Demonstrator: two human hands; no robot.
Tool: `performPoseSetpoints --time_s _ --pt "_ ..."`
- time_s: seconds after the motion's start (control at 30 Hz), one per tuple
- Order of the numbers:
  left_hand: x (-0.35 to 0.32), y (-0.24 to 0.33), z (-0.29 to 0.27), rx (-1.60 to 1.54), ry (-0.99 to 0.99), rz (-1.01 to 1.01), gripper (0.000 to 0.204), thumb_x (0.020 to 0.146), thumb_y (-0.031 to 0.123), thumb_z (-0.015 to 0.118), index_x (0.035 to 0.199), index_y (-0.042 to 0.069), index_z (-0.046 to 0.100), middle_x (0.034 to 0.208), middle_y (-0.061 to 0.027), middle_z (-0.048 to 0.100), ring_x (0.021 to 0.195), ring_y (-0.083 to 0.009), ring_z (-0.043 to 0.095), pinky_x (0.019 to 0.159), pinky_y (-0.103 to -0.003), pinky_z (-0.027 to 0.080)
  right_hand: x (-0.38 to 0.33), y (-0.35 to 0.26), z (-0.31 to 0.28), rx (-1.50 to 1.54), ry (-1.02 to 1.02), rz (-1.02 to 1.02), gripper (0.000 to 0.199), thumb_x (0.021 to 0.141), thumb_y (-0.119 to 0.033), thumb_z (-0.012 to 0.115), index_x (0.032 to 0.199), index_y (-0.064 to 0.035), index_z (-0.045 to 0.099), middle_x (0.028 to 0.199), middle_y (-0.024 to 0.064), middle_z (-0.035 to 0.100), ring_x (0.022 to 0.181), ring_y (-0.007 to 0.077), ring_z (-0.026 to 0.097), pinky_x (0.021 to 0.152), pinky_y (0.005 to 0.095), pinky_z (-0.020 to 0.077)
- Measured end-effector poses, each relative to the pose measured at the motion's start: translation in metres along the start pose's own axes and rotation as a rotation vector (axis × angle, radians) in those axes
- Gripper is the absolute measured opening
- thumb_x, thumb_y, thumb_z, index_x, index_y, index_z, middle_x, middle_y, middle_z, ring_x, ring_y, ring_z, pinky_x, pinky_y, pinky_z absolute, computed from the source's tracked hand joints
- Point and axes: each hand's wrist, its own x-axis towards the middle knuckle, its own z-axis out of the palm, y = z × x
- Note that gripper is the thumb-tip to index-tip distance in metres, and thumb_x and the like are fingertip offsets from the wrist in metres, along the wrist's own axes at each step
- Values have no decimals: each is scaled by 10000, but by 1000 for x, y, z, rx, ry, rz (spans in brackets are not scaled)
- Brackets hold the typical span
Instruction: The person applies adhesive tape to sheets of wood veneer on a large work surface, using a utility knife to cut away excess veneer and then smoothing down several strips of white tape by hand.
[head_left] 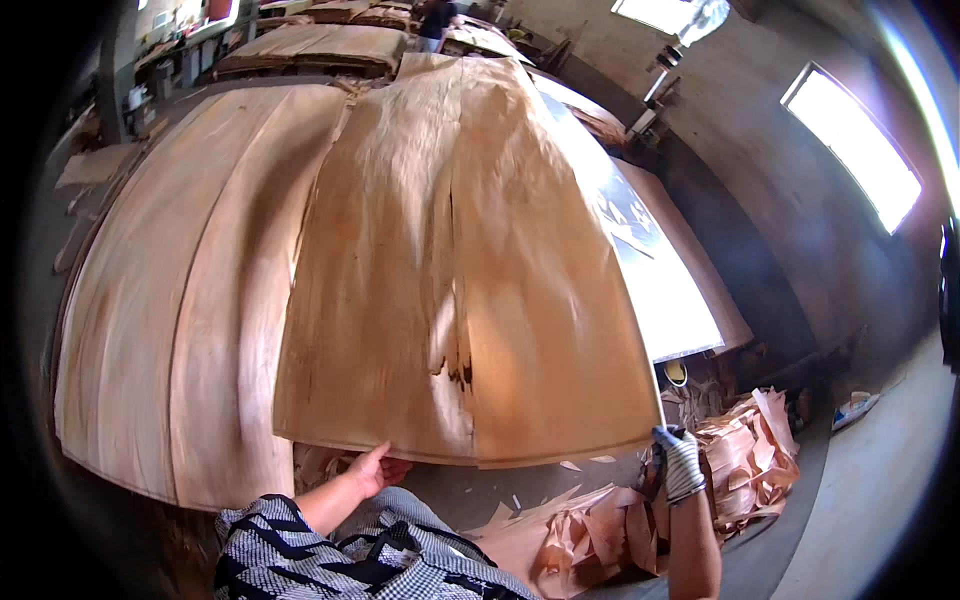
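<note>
A large brown wood veneer sheet [560, 300] stretches away in front of me, held up at its near edge. Down its middle runs a dark split, with ragged holes near the close end. My left hand [378, 470], bare, pinches the near edge left of the middle, thumb at the rim and fingers below. At the near right corner, my right hand [682, 465] grips the sheet in a striped glove with dark fingertips. Its fingers are partly hidden. To the left lies a stack of paler veneer sheets [140, 300], partly overlapped by the brown one.
A shiny white panel [665, 300] lies along the right side. Crumpled veneer scraps [755, 455] are heaped on the floor at the right, with more scraps [590, 535] close by my legs. Further veneer stacks [320, 45] and another person [434, 22] are at the back.
</note>
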Motion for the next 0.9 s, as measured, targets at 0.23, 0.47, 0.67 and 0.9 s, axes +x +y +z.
performPoseSetpoints --time_s 0.23,0.47,0.67,0.9 --pt "13 -2 208 -63 -225 325 367 883 361 462 1057 46 537 984 -126 620 925 -230 593 796 -355 460 145 -54 -120 -189 54 -131 168 720 -168 690 682 -85 548 530 7 509 376 99 432 350 234 350" --pt "66 -14 368 -21 -197 790 327 880 331 478 987 32 555 872 -85 632 792 -181 619 729 -318 498 303 -81 -190 -204 3 -255 144 710 -142 687 676 -90 557 503 -2 500 356 106 421 318 254 321" --pt "151 -35 421 -21 23 740 280 886 331 472 878 59 537 801 -95 629 738 -184 625 655 -302 502 417 -80 -214 -204 -72 -147 178 723 -145 688 660 -112 525 510 9 500 356 109 424 331 245 328" --pt "238 -68 462 64 147 618 323 917 308 414 891 16 552 803 -115 640 709 -173 632 591 -267 497 522 -15 -240 -113 -91 -115 182 704 -142 705 653 -106 535 539 -2 508 383 106 419 352 252 324"
